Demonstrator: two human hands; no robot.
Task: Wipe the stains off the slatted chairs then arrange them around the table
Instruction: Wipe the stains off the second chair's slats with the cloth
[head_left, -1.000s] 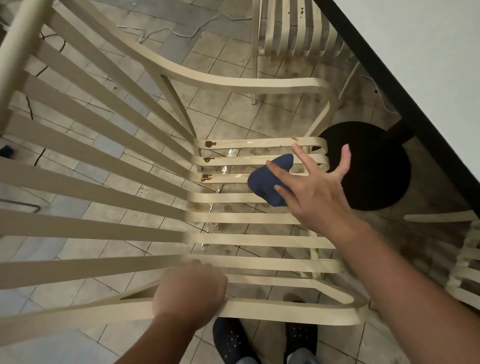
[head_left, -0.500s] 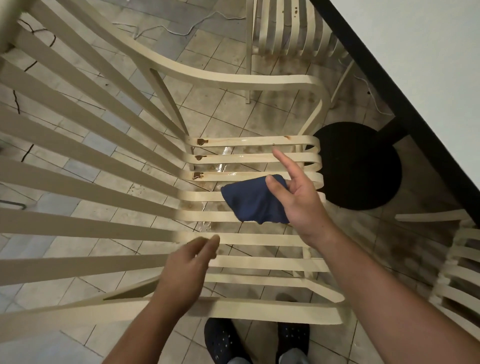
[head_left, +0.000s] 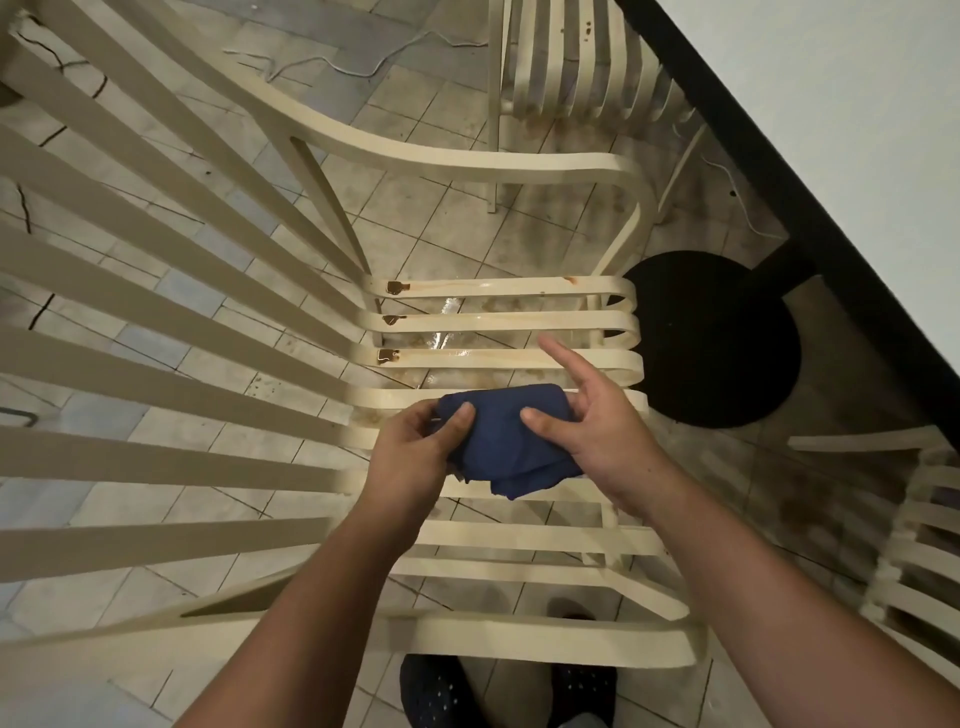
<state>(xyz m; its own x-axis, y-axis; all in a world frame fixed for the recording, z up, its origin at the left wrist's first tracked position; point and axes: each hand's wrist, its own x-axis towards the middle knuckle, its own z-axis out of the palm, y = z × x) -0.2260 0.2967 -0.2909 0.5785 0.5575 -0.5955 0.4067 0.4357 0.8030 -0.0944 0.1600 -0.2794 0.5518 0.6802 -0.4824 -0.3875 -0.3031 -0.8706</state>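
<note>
1. The cream slatted armchair (head_left: 498, 359) fills the view from 9 o'clock to the centre. Its long back slats fan out toward 9 o'clock and its seat slats run across the middle. One curved armrest arches over at 12 o'clock and the other lies at 6 o'clock.
2. Rust-brown stains (head_left: 395, 287) sit at the 9 o'clock ends of the three seat slats nearest 12 o'clock. A fainter orange smear marks the 3 o'clock end of the outermost slat, and these slats shine wet.
3. The dark blue folded cloth (head_left: 498, 441) is at the centre, over the middle seat slats. It is bunched, with a loose corner hanging toward 6 o'clock. Whether it touches the slats cannot be told.
4. The left hand (head_left: 415, 452) grips the cloth's 9 o'clock edge, thumb on top and fingers curled under.
5. The right hand (head_left: 597, 431) holds the cloth's 3 o'clock side with the thumb pressed on top. Its index finger sticks out straight toward 11 o'clock, and the other fingers curl behind the fabric.
6. A second cream slatted chair (head_left: 571, 62) stands at 12 o'clock, with small dark spots on its slats. A third cream slatted chair (head_left: 924, 519) shows at the 4 o'clock edge.
7. The white-topped table with a black edge (head_left: 831, 78) crosses the corner from 1 to 3 o'clock. Its round black base (head_left: 717, 338) sits at 3 o'clock, just beside the armchair's seat.
8. The beige tiled floor (head_left: 441, 218) looks blotched and damp under the seat. A thin white cable (head_left: 332, 62) trails at 11 o'clock, and dark dotted shoes (head_left: 447, 691) show at 6 o'clock.
</note>
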